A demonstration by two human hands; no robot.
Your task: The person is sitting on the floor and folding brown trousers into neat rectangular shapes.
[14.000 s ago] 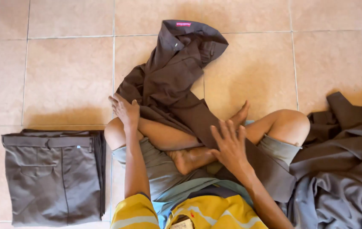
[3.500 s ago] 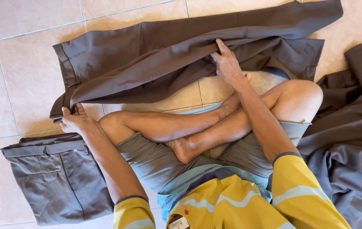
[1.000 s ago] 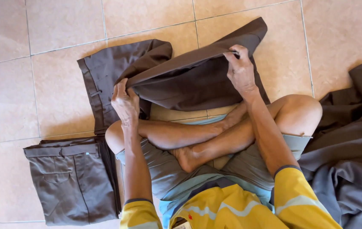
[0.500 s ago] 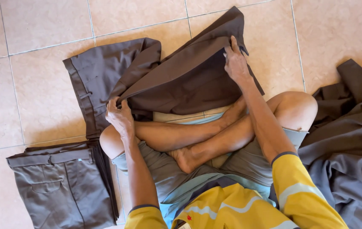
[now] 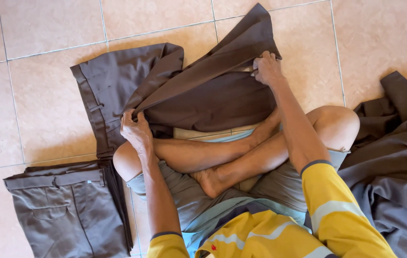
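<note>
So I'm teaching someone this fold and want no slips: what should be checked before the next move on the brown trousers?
1. Left hand grips the trousers' folded edge: ok.
2. Right hand pinches the far edge: ok.
3. Waistband lies flat on the tiled floor: ok.
4. Fold free of wrinkles: not ok, a crease rises.
5. Folded trousers and heap of garments stay apart: ok.
</note>
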